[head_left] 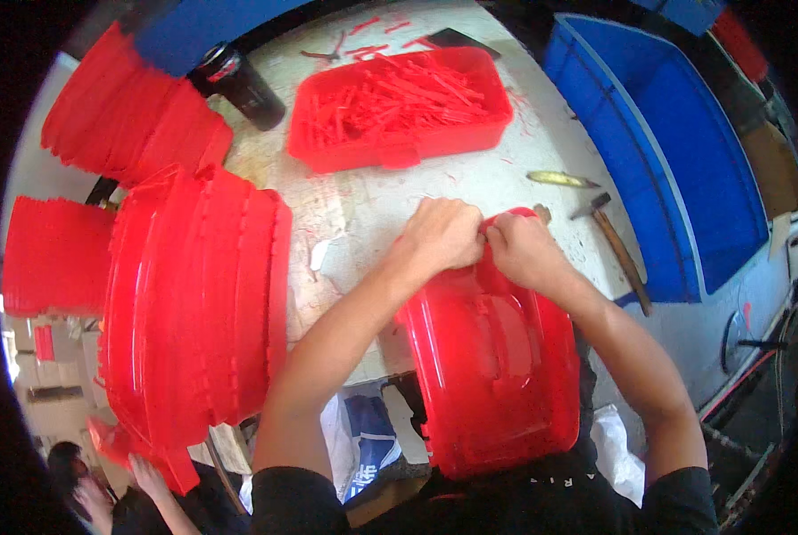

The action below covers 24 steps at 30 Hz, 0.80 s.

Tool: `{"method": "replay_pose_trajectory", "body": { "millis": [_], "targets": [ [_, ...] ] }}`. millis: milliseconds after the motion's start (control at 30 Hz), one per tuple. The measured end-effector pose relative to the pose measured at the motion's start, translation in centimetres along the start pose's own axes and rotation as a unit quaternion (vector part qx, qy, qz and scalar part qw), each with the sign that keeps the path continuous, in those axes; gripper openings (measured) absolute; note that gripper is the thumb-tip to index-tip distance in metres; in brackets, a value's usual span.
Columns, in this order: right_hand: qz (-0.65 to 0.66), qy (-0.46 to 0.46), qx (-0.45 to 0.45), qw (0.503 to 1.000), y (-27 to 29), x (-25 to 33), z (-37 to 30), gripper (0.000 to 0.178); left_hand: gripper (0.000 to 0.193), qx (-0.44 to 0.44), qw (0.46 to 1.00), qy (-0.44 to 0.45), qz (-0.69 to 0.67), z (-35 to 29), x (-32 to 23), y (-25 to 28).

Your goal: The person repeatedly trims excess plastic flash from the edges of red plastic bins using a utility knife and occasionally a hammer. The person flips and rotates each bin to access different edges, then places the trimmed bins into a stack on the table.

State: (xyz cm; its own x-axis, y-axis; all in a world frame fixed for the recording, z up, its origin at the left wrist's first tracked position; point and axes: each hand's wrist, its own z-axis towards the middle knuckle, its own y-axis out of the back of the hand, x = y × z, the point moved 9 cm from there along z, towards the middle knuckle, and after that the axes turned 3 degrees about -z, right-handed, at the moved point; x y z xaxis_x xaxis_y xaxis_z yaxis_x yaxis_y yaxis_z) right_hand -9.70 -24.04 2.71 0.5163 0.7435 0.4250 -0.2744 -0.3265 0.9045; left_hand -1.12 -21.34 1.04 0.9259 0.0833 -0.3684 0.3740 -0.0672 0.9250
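A glossy red plastic shell (pixel 497 383), long with rounded corners, lies in front of me, its far end on the table and its near end against my body. At that far end my left hand (pixel 443 234) is closed, knuckles up, on the rim. My right hand (pixel 528 251) is closed right beside it, fingers bent over the same end. The two hands almost touch. Their fingertips are hidden, so any small piece between them cannot be made out.
Beyond the hands stands a red bin (pixel 399 152) of thin red plastic strips. Stacked red shells (pixel 198 303) rise on the left, near a dark can (pixel 243 87). A hammer (pixel 622 254), a yellow-handled knife (pixel 562 179) and a blue crate (pixel 649 169) are right. Another person's hand (pixel 149 477) shows lower left.
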Motion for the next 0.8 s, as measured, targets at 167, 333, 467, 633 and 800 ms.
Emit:
{"method": "replay_pose_trajectory", "body": {
  "millis": [167,333,467,633,800],
  "targets": [
    [-0.265,0.073,0.006,0.961,2.3,0.9,0.0,0.022,0.023,-0.001,0.998,0.048,-0.047,-0.7,-0.1,0.4],
    [-0.318,0.194,-0.085,0.924,2.3,2.3,-0.6,0.027,0.022,0.017,0.998,0.068,-0.006,-0.7,-0.5,0.4],
    [-0.301,0.168,-0.021,0.938,0.8,0.9,-0.1,0.025,0.021,0.028,0.996,0.083,0.017,-0.5,-0.4,0.2],
    [-0.217,0.173,-0.065,0.958,2.0,0.5,-0.8,0.026,0.022,0.012,0.997,0.069,0.024,-0.4,-0.4,0.3],
    [-0.205,0.148,-0.071,0.965,1.9,0.0,-1.0,0.031,0.025,0.002,0.998,0.056,0.023,-0.3,-0.2,0.3]
  ]
}}
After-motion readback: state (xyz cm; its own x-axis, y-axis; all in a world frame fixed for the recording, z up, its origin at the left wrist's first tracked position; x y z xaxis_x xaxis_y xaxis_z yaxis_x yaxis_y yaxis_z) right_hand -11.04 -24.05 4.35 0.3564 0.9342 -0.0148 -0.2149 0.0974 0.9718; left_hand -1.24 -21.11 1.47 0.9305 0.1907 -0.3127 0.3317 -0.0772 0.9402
